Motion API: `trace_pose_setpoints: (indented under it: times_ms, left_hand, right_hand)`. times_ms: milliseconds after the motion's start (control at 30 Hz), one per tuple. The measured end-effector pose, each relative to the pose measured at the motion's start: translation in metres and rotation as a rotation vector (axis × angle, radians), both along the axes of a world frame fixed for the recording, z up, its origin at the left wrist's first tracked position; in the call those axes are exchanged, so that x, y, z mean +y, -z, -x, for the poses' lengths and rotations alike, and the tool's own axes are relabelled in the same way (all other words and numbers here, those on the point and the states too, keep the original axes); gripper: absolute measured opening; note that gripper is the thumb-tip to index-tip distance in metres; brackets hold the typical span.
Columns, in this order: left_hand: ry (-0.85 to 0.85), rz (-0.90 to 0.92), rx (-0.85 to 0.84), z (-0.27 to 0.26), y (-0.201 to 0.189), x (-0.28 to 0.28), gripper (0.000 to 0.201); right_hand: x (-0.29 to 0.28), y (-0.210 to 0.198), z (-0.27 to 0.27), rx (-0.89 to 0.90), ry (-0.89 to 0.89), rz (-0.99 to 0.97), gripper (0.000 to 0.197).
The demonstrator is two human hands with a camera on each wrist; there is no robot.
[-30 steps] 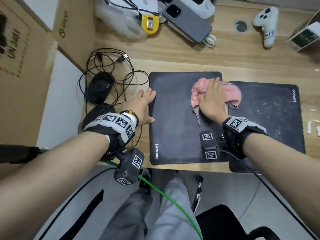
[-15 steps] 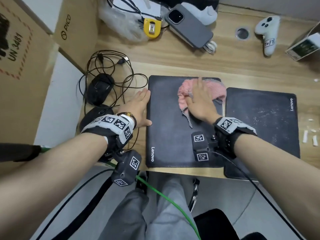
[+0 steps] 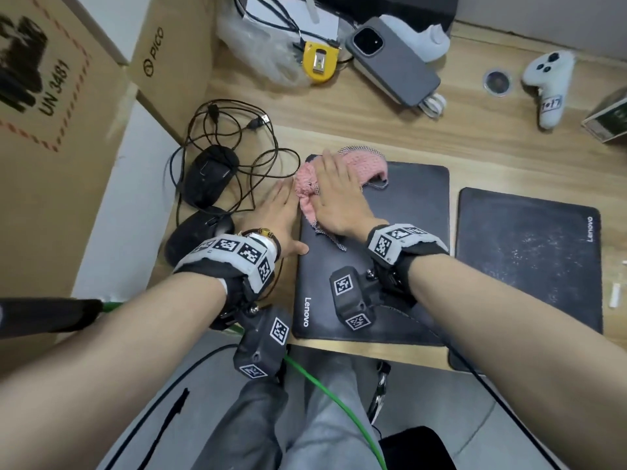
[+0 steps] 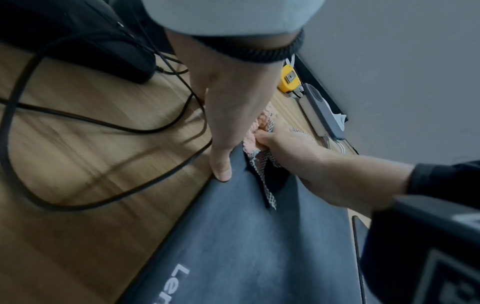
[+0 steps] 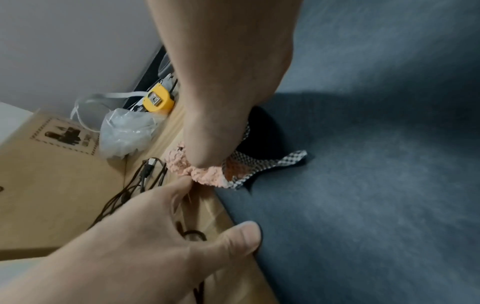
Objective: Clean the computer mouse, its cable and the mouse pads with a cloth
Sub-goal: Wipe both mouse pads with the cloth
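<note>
Two black Lenovo mouse pads lie side by side on the wooden desk: the left pad (image 3: 400, 252) and the dusty right pad (image 3: 529, 259). A pink cloth (image 3: 359, 166) is spread over the left pad's far left corner. My right hand (image 3: 336, 198) lies flat on the cloth with straight fingers and presses it down. Flat on the desk, my left hand (image 3: 278, 212) holds the pad's left edge, its thumb (image 4: 221, 166) on the pad. Left of the pads sits a black mouse (image 3: 212, 174) with its tangled cable (image 3: 258, 157). A second black mouse (image 3: 196, 234) lies nearer to me.
Cardboard boxes (image 3: 169, 59) stand along the left side of the desk. At the back lie a plastic bag (image 3: 258, 56), a yellow tape measure (image 3: 319, 62), a grey phone (image 3: 393, 59), a white controller (image 3: 549, 86) and a small box (image 3: 607, 120).
My right hand has swept the pink cloth leftwards across the left pad, from its right edge to its far left corner. The left hand stays at the pad's left edge.
</note>
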State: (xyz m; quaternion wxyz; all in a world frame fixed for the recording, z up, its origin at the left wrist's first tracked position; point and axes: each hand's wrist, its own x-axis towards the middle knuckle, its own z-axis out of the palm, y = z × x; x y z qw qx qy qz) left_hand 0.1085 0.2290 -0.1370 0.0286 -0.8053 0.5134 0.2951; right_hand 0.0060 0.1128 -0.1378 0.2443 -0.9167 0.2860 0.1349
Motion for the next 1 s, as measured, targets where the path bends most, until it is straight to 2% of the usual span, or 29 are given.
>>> trace_pose_setpoints:
  times_ms: [233, 333, 700, 833, 1000]
  left_hand:
    - [-0.036, -0.050, 0.019, -0.003, -0.009, -0.001, 0.134]
    - [-0.045, -0.059, 0.030, -0.004, -0.014, -0.002, 0.138]
    - [-0.039, -0.124, -0.008, -0.002, -0.012, -0.004, 0.140]
    - [-0.042, -0.198, -0.039, 0.005, -0.020, -0.010, 0.135]
    - [-0.044, -0.238, -0.027, 0.006, -0.024, -0.012, 0.134]
  right_hand:
    - [0.025, -0.013, 0.038, 0.044, -0.183, -0.133, 0.071]
    - [0.038, -0.011, 0.049, 0.072, -0.183, -0.134, 0.071]
    - [-0.017, -0.008, -0.007, 0.051, -0.164, -0.066, 0.073]
    - [-0.019, -0.007, 0.004, 0.019, -0.091, -0.093, 0.074]
    - [-0.061, -0.004, 0.079, 0.008, 0.267, -0.078, 0.072]
